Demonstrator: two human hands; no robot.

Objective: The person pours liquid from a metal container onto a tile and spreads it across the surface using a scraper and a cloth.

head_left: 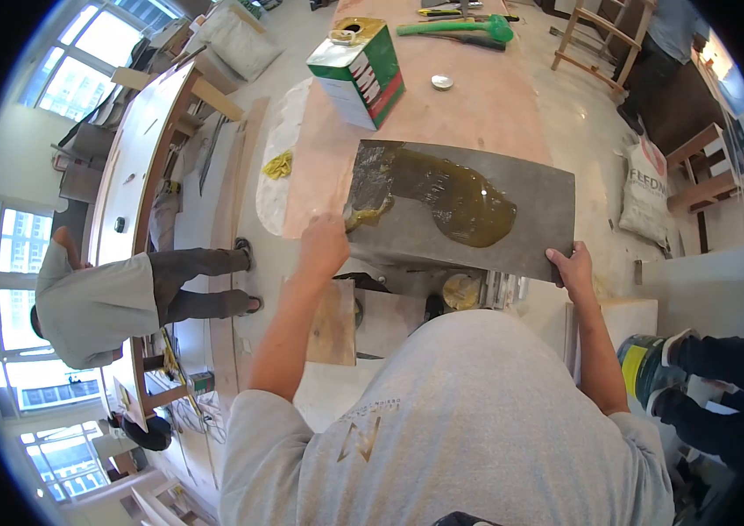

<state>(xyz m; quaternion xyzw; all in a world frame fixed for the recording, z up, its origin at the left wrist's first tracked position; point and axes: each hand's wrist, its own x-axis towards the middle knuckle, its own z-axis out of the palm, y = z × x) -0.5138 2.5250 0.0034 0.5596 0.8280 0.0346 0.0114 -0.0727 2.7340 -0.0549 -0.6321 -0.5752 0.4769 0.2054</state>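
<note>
A grey rectangular board (547, 197) lies before me on the table, jutting over its near edge. Wet amber glue (474, 210) pools across its middle, with a thinner smeared film toward the left end. My left hand (325, 244) is closed at the board's left edge around a small yellow-smeared tool (370, 214), whose end rests on the board; its exact kind is hard to make out. With thumb on top and fingers underneath, my right hand (572, 263) grips the near right corner of the board.
A green and white can (354, 74) stands on the wooden table (468, 114), near a round lid (442, 82) and a green-handled tool (460, 30). A crumpled yellow rag (278, 165) lies left. People stand at the left bench and on the right, near a sack (646, 193).
</note>
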